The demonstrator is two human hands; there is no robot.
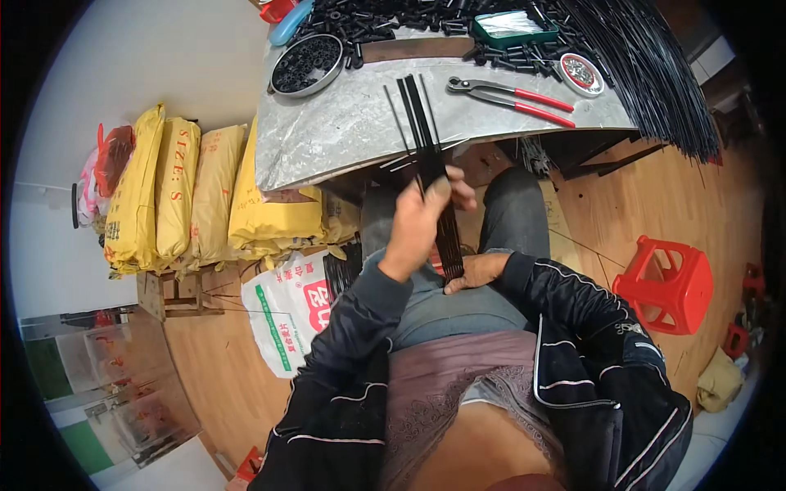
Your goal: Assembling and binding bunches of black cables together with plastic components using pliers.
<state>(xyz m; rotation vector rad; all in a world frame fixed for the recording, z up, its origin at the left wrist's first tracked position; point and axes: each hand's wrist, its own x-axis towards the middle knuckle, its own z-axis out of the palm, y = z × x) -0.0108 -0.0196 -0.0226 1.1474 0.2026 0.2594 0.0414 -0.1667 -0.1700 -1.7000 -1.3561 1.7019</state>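
A bundle of thin black rods runs from my lap up over the table's front edge, its upper ends fanned apart. Around its middle, the fingers of my left hand are closed. My right hand grips the lower end near my lap, thumb against the rods; its other fingers are mostly hidden. Beyond the rod tips, pincers with red handles lie on the grey table.
A round tin of small black rings, a green box of white sticks and a dish of small metal parts stand on the table. Long black rods hang off its right side. Yellow sacks are stacked left; a red stool stands right.
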